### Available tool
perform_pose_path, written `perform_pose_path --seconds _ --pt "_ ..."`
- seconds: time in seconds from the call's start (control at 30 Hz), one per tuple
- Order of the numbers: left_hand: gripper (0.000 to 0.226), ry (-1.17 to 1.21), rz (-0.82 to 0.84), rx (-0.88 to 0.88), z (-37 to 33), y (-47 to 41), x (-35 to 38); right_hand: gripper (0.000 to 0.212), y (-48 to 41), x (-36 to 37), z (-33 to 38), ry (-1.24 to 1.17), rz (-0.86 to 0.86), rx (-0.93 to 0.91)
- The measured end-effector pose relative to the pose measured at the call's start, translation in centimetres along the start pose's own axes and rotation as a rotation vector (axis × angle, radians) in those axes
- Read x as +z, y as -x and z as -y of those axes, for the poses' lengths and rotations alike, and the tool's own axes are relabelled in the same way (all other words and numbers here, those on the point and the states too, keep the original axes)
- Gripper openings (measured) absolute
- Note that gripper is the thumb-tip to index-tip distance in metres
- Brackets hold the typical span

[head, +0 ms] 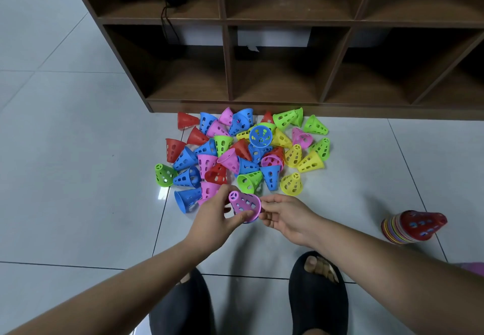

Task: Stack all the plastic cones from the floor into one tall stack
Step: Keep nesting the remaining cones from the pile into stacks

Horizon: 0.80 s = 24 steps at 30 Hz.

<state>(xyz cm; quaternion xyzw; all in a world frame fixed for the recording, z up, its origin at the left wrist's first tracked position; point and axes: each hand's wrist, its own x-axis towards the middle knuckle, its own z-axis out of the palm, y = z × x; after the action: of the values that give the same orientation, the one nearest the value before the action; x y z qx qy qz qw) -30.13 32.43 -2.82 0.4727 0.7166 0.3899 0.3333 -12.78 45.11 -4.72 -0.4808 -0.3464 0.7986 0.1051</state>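
Observation:
A heap of loose plastic cones [243, 151] in red, blue, pink, green and yellow lies on the floor in front of a shelf. Just above the floor, near the heap's front edge, a pink cone [246, 205] lies on its side between both hands. My left hand [214, 217] grips it with the thumb under the rim and the fingers over the tip. My right hand [282, 215] pinches its wide rim from the right. A stack of cones [411, 227] topped by a red one stands on the floor at the far right.
A dark wooden cubby shelf [288, 23] runs along the back, right behind the heap. A black cable [167, 23] hangs in its left compartment. My two feet in black slippers [318, 292] stand on the pale tiled floor [78, 151] below the hands.

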Motion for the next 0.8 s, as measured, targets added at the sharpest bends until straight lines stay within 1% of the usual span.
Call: perform_pose_path --seconds 0.1,0.2,0.3,0.37,0.43,0.47,0.57,0.6,0.63,0.7,0.73,0.8 --pt "0.038 -0.041 0.022 0.007 1.2 -0.4 -0.1 0.018 -0.4 -0.3 0.3 0.074 0.006 0.019" --pt "0.039 -0.104 0.062 0.037 2.8 -1.2 0.3 0.018 -0.7 -0.8 0.6 0.221 0.015 0.038" --pt "0.043 -0.282 0.096 0.102 4.1 -2.2 0.9 0.019 -1.3 -1.5 0.8 0.421 0.019 0.038" --pt "0.046 -0.411 0.109 0.164 4.5 -3.0 1.2 0.015 -1.7 -2.1 1.1 0.563 -0.025 -0.014" --pt "0.047 -0.525 0.118 0.229 4.8 -3.9 1.5 0.012 -2.2 -2.8 1.4 0.766 -0.112 -0.163" --pt "0.047 -0.572 0.124 0.259 5.0 -4.4 1.6 0.012 -2.6 -3.2 1.6 0.888 -0.171 -0.288" --pt "0.046 -0.695 0.144 0.330 5.5 -5.9 2.3 0.019 -3.6 -5.0 2.3 1.209 -0.358 -0.757" --pt "0.044 -0.734 0.144 0.365 5.8 -6.5 2.5 0.023 -3.9 -5.6 2.6 1.286 -0.422 -0.848" --pt "0.042 -0.769 0.138 0.398 6.2 -7.0 2.7 0.029 -4.2 -6.2 3.0 1.333 -0.478 -0.871" --pt "0.040 -0.825 0.124 0.440 6.9 -8.0 3.0 0.040 -5.1 -7.5 3.4 1.390 -0.538 -0.790" --pt "0.040 -0.844 0.124 0.445 7.1 -8.4 3.0 0.043 -5.6 -8.0 3.4 1.411 -0.532 -0.737" --pt "0.040 -0.853 0.138 0.440 7.6 -9.0 3.2 0.042 -6.8 -9.0 2.7 1.411 -0.473 -0.677"
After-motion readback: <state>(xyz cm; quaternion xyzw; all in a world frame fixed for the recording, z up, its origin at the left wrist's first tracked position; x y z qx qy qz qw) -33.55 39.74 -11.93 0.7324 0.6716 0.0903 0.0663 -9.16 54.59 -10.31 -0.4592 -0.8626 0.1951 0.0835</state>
